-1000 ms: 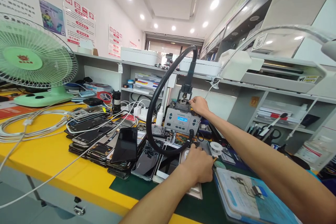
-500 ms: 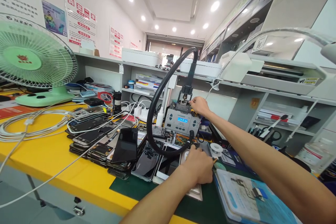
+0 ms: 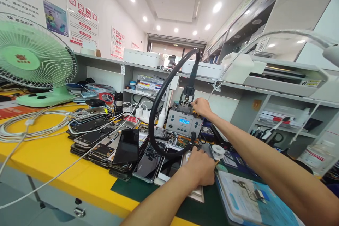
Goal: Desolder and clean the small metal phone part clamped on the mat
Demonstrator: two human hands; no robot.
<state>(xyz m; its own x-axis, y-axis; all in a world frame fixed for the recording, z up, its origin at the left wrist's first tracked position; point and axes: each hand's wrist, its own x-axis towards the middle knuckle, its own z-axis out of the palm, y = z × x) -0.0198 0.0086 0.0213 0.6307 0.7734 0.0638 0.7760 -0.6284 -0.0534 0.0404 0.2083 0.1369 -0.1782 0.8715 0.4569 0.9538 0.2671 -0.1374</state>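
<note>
The grey hot air rework station stands at the back of the bench with its blue display lit. Its thick black hose loops up and over to the hot air gun, which rests nozzle-down on top. My right hand is closed in a pinch beside the nozzle; whatever small piece its fingertips hold is too small to name. Lower down, my left hand is curled over the phone parts, just below the station. Its fingers are closed and what they grip is hidden. A white-framed phone lies left of it.
Stacked phone screens cover the bench on the left, with a coiled white cable and a green fan beyond. A solder wire spool sits right of my left hand. A blue-and-white box lies front right, under my right forearm.
The number on the station's display has dropped slightly. Both hands stay where they were, and the view has shifted only a little.
</note>
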